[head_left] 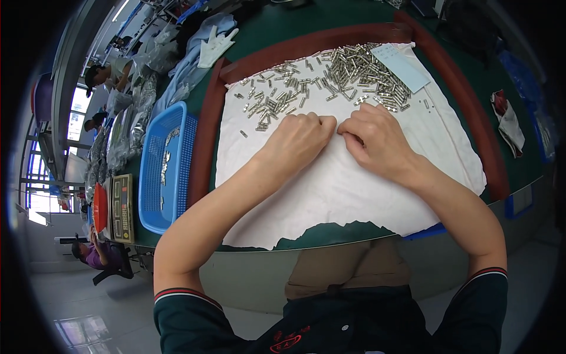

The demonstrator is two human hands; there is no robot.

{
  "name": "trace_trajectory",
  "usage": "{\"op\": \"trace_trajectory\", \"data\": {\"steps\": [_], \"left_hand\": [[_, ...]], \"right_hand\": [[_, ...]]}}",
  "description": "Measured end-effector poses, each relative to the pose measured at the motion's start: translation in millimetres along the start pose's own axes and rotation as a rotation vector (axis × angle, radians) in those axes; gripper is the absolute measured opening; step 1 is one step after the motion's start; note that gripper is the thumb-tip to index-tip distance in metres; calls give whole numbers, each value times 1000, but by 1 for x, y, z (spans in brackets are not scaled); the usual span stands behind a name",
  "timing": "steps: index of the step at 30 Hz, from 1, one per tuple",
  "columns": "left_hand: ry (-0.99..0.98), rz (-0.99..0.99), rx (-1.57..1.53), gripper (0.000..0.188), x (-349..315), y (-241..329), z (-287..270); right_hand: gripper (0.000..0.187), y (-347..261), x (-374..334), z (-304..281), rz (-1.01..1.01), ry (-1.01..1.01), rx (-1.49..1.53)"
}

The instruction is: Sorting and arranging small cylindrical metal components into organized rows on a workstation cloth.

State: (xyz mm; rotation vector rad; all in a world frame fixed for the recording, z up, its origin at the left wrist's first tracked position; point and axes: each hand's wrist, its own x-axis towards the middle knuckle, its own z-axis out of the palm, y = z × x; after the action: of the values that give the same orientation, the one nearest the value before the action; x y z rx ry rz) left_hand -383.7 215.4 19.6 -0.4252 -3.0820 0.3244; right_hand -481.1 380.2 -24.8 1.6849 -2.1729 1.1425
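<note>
Over the middle of a white cloth [330, 194], my left hand [303, 137] is closed, knuckles up, with its thumb and forefinger pinched toward the other hand. Close beside it, my right hand [375, 137] is also closed, fingertips bent down toward the left hand. What either hand pinches is hidden or too small to make out. Just beyond them lies a heap of small silver metal cylinders [356, 71]. More loose cylinders [274, 103] are scattered to the left of the heap.
Dark red wooden bars [312, 42] frame the cloth at the back and sides. A pale blue paper [401, 68] rests on the heap's right edge. A blue plastic basket [152, 147] holding small metal parts stands left. A white glove [216, 47] lies at the back; people sit far left.
</note>
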Motion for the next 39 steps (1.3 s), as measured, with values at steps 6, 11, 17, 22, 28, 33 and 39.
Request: {"op": "trace_trajectory", "data": {"steps": [6,11,17,22,28,33,39], "left_hand": [[45,47,188,12,-1,-1,10],[-9,15,181,9,3,-5,10],[-18,-17,39,8,0,-13,12],[35,-75,-47,8,-9,-9,15],[93,-195,-254,12,-25,-12,16],[213,-749,-2171,18,-48,-27,-7],[355,-564,-2777,17,-79,-23,15]], "right_hand": [[3,2,0,1,2,-4,9],[3,1,1,-1,2,0,4],[4,2,0,1,-4,7,19],[5,3,-2,-1,2,-5,24],[8,5,0,1,-57,24,11],[2,2,0,3,-54,-3,-11],[4,-23,43,30,-316,-86,-286]]}}
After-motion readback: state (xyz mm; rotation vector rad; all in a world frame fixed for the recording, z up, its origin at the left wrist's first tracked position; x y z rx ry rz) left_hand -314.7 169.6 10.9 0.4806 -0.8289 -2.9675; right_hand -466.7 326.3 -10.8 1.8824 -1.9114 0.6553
